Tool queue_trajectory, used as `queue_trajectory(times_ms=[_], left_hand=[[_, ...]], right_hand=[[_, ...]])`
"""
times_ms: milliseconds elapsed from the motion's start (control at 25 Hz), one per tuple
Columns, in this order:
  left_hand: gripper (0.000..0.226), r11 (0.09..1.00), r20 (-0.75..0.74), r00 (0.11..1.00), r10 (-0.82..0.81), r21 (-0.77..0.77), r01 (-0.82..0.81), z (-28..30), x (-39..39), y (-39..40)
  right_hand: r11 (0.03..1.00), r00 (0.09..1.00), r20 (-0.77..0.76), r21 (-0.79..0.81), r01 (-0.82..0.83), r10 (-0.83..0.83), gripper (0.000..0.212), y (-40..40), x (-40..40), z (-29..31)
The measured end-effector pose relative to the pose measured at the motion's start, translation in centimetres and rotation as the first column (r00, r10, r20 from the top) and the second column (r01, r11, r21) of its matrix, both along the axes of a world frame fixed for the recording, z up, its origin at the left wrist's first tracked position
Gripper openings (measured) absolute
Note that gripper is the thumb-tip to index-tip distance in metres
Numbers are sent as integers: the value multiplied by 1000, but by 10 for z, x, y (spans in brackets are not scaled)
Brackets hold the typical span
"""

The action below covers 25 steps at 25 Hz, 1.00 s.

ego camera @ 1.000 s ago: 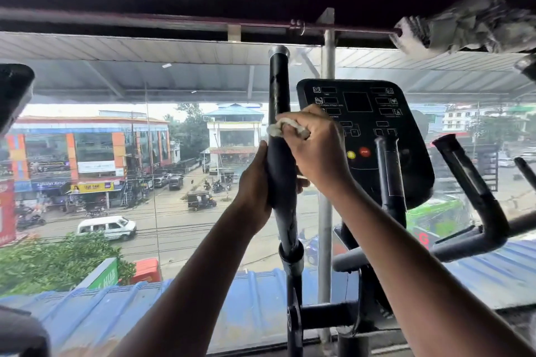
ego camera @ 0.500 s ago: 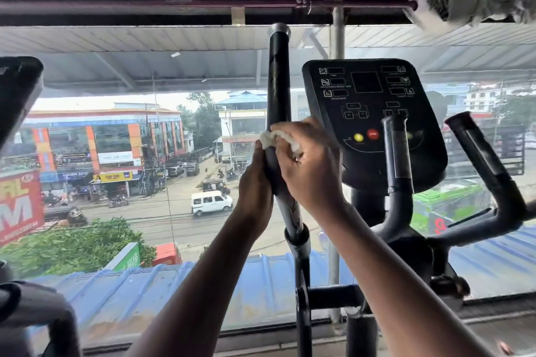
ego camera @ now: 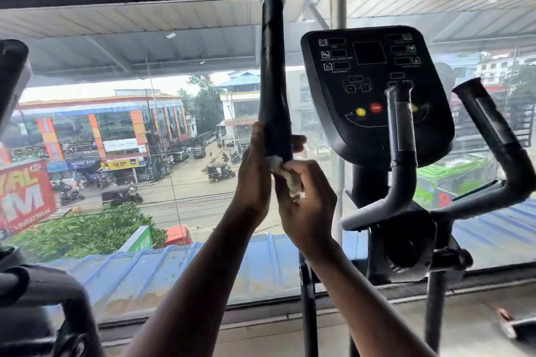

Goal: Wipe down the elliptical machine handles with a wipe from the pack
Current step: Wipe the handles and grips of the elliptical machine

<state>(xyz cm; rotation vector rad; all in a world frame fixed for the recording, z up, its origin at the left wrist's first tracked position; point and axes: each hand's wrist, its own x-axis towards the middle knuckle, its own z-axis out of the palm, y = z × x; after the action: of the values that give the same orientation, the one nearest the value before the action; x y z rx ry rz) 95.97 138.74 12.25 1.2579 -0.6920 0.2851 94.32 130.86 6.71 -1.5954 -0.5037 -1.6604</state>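
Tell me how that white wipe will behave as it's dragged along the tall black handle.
The wipe looks limp: it is bunched and crumpled under the right hand, so it probably folds rather than slides flat. It seems light. On the tall handle, gripped by the left hand, it may catch.

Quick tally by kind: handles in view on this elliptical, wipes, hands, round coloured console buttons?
Handles: 3, the tall upright handle under the wipe, the short curved inner grip, and the angled grip on the right
Wipes: 1, the white wipe
Hands: 2, left hand, right hand
Console buttons: 2, yellow button, red button
Total: 8
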Motion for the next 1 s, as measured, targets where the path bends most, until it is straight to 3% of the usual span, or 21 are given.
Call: queue_trajectory(times_ms=[80,160,240,360,480,520,640,720,800,920,1000], left_hand=[[58,999,68,997,40,0,-40,-3,0,0],[56,998,94,994,56,-9,-56,-8,3,-2],[56,999,67,997,45,-22,-44,-10,4,-4],[54,999,65,997,49,-5,-49,-15,10,-4],[60,997,121,990,69,23,-72,-22,16,-4],[62,996,117,990,74,31,-78,-25,17,-6],[67,995,41,996,82,45,-83,-35,18,-9],[66,997,15,998,62,42,-63,-36,19,-9],[68,997,67,996,62,33,-65,-36,20,-8],[62,999,58,998,18,-28,-17,-34,18,-12],[60,998,32,999,-18,-52,20,-34,18,-14]], right_hand=[[970,978,-147,214,-115,148,18,2,4,-23],[854,932,-148,468,-228,330,8,9,4,-21],[845,946,-85,479,-237,313,5,17,1,-11],[873,927,-138,409,-267,348,11,21,13,-24],[573,766,-92,722,-389,636,15,22,26,-41],[542,769,-58,743,-393,637,16,24,26,-40],[712,863,-69,600,-364,500,11,29,18,-25],[780,878,-76,498,-378,473,7,26,19,-25],[730,834,-106,551,-403,541,15,18,30,-38],[566,760,-140,754,-334,634,13,7,36,-41],[598,788,-143,734,-321,598,9,3,32,-26]])
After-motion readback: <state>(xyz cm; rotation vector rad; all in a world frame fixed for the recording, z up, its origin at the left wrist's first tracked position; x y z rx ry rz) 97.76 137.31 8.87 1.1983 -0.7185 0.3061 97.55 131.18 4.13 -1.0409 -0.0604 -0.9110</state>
